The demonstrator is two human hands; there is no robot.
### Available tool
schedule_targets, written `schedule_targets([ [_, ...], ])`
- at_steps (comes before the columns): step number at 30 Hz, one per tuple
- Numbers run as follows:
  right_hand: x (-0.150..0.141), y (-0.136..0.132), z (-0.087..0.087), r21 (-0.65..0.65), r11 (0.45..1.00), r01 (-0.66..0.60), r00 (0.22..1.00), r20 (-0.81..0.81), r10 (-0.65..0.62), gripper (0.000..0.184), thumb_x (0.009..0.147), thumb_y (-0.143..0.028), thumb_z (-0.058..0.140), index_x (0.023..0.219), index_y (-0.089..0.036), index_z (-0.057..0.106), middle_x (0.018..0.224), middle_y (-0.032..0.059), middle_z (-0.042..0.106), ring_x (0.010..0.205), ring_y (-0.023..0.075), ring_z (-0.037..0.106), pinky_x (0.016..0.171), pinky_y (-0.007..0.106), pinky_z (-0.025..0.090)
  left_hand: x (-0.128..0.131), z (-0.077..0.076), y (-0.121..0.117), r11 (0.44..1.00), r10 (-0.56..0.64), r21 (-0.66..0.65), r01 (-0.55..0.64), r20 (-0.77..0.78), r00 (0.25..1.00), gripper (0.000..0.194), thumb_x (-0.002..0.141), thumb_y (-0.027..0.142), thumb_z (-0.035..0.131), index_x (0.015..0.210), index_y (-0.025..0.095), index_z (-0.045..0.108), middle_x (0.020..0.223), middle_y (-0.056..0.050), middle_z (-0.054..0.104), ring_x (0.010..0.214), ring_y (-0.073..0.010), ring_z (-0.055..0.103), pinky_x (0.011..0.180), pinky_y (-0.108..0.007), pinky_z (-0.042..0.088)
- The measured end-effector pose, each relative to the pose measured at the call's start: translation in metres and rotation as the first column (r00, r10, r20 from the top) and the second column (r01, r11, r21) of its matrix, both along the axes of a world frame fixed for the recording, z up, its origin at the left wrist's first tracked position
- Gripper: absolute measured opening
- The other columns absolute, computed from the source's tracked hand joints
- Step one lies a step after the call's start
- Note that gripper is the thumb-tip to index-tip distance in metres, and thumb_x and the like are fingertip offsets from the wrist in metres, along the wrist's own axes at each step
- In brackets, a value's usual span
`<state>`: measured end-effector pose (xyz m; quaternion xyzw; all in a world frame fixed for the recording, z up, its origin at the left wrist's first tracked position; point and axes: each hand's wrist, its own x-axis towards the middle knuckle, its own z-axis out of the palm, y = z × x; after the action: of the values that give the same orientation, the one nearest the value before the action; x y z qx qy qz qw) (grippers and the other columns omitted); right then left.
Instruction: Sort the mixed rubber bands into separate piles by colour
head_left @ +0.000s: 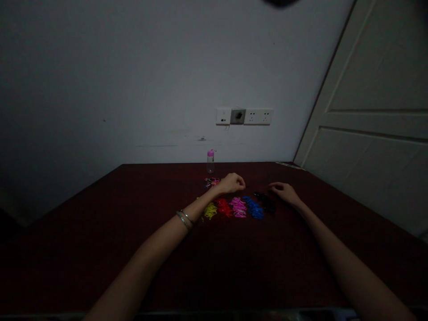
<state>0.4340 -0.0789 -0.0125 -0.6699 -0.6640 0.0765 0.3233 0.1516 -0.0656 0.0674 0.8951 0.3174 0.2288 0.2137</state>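
On a dark red table (100, 240) lie small piles of little coloured pieces in a row: yellow (210, 211), red (223, 207), pink (238, 207), blue (253, 207) and black (266, 201). A mixed-colour pile (211, 182) lies just behind them. My left hand (232, 183), with bangles on the wrist, is curled closed beside the mixed pile; what its fingers hold is hidden. My right hand (284, 192) rests by the black pile with fingers bent down toward it.
A small clear bottle with a pink cap (210, 161) stands near the table's far edge. Wall sockets (244, 116) sit on the white wall behind. A pale door (374, 125) is at the right. The room is dim.
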Motion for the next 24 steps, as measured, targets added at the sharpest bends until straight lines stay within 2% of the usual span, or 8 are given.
schedule_targets([
  [7,0.001,0.004,-0.002,-0.002,1.000,-0.031,0.999,-0.014,0.031,0.032,0.072,-0.028,0.047,0.094,-0.016,0.066,0.095,0.0073,0.067,0.089,0.0208,0.060,0.082,0.030,0.043,0.062,-0.024,0.007,0.996,-0.088,0.008,0.088,-0.040,0.995,0.022,0.070,0.024,0.055,0.085,0.014,0.067,0.077,-0.003,0.064,0.068,-0.0108,0.055,0.062,-0.020,0.040],
  [10,0.002,0.005,-0.002,0.007,0.999,-0.047,0.999,-0.028,0.047,0.031,0.072,-0.028,0.047,0.092,-0.016,0.067,0.095,0.0073,0.067,0.090,0.0205,0.060,0.083,0.030,0.043,0.071,-0.031,0.007,0.994,-0.109,0.017,0.111,-0.068,0.992,0.034,0.068,0.030,0.060,0.098,0.015,0.063,0.088,-0.004,0.064,0.076,-0.0127,0.057,0.068,-0.022,0.043],
  [12,0.002,0.006,-0.002,0.009,0.998,-0.054,0.998,-0.039,0.055,0.030,0.071,-0.028,0.047,0.091,-0.016,0.067,0.094,0.0071,0.068,0.089,0.0204,0.061,0.083,0.030,0.043,0.065,-0.031,0.008,0.997,-0.072,0.027,0.074,-0.057,0.996,0.042,0.068,0.034,0.061,0.105,0.014,0.059,0.091,-0.006,0.063,0.077,-0.0139,0.057,0.070,-0.024,0.044],
  [15,0.002,0.005,-0.002,0.004,0.998,-0.058,0.997,-0.051,0.058,0.031,0.070,-0.029,0.049,0.092,-0.016,0.067,0.094,0.0069,0.068,0.088,0.0208,0.061,0.082,0.030,0.043,0.035,-0.023,0.020,0.998,0.048,0.032,-0.047,-0.015,0.999,0.042,0.072,0.033,0.056,0.107,0.011,0.057,0.087,-0.007,0.063,0.074,-0.0145,0.057,0.069,-0.025,0.044],
  [18,0.003,0.005,-0.002,-0.011,0.998,-0.054,0.997,-0.063,0.053,0.031,0.070,-0.029,0.050,0.092,-0.016,0.067,0.093,0.0066,0.068,0.087,0.0207,0.061,0.082,0.030,0.044,-0.011,-0.014,0.045,0.982,0.185,0.029,-0.187,0.068,0.980,0.040,0.072,0.029,0.055,0.107,0.010,0.057,0.084,-0.007,0.062,0.071,-0.0140,0.056,0.067,-0.024,0.043],
  [20,0.004,0.006,-0.002,-0.022,0.998,-0.052,0.996,-0.076,0.050,0.030,0.070,-0.029,0.050,0.091,-0.016,0.067,0.092,0.0064,0.068,0.086,0.0205,0.061,0.081,0.030,0.044,-0.048,-0.013,0.067,0.950,0.310,-0.006,-0.313,0.163,0.937,0.037,0.071,0.025,0.056,0.103,0.008,0.059,0.081,-0.007,0.062,0.069,-0.0134,0.055,0.066,-0.023,0.042],
  [21,0.005,0.006,-0.002,-0.025,0.998,-0.051,0.995,-0.082,0.048,0.030,0.069,-0.029,0.051,0.090,-0.016,0.067,0.092,0.0063,0.068,0.086,0.0206,0.061,0.081,0.030,0.044,-0.066,-0.014,0.077,0.918,0.396,-0.071,-0.390,0.204,0.895,0.034,0.071,0.022,0.055,0.101,0.008,0.060,0.076,-0.006,0.062,0.065,-0.0129,0.055,0.064,-0.022,0.042],
  [24,0.006,0.006,-0.001,-0.033,0.999,-0.040,0.994,-0.099,0.036,0.028,0.068,-0.029,0.052,0.087,-0.016,0.068,0.091,0.0063,0.069,0.087,0.0212,0.062,0.080,0.030,0.045,-0.117,-0.029,0.099,0.767,0.640,-0.269,-0.582,0.281,0.715,0.024,0.071,0.016,0.052,0.091,0.009,0.062,0.062,-0.003,0.059,0.055,-0.0110,0.051,0.057,-0.021,0.039],
])
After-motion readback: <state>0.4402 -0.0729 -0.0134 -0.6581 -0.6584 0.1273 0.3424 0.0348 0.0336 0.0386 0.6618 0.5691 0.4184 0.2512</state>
